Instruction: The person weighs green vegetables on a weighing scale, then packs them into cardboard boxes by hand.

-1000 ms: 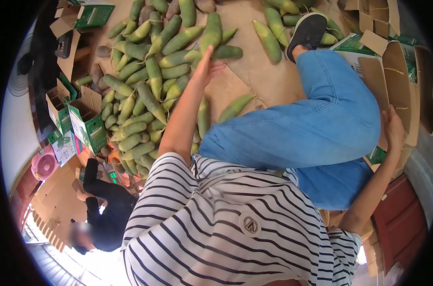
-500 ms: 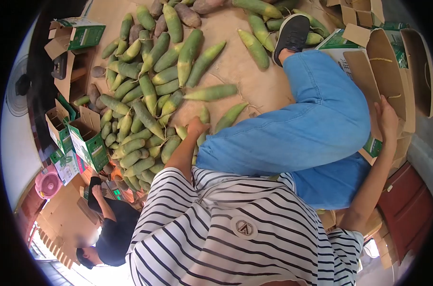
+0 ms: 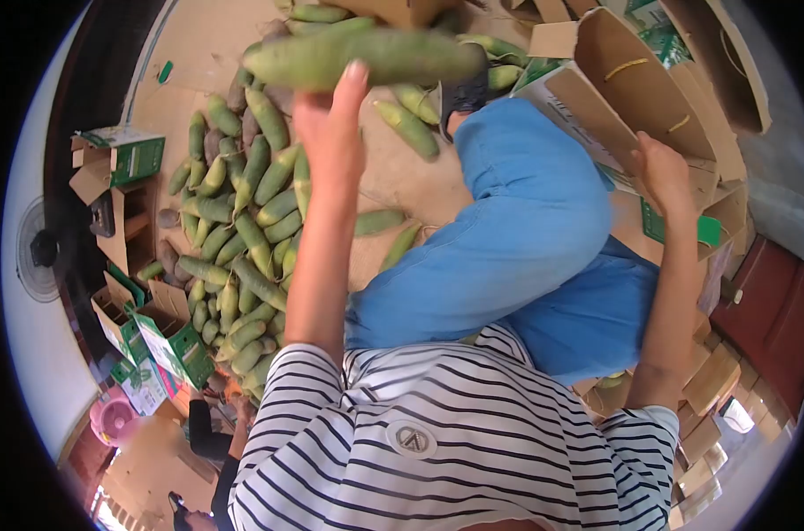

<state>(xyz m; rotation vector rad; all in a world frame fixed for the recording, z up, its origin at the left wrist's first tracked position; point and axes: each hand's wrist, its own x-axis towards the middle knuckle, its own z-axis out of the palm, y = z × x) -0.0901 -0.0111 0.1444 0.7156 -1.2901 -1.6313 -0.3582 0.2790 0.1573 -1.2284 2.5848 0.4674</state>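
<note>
- Left hand [image 3: 331,124] wrapped round a long green radish [image 3: 402,57], raised over the floor [image 3: 389,181]; motion blurs its outline.
- Near left, another person [image 3: 212,434], cut off by the frame.
- Blue trouser leg [image 3: 499,239] covering part of the floor, centre.
- Right hand [image 3: 667,177] bent over an open carton's [image 3: 570,111] edge, fingertips partly hidden.
- Radish pile [image 3: 243,212], left, small cartons [image 3: 168,341] beside it.
- Far, dark shoe [image 3: 467,96], partly behind the raised radish.
</note>
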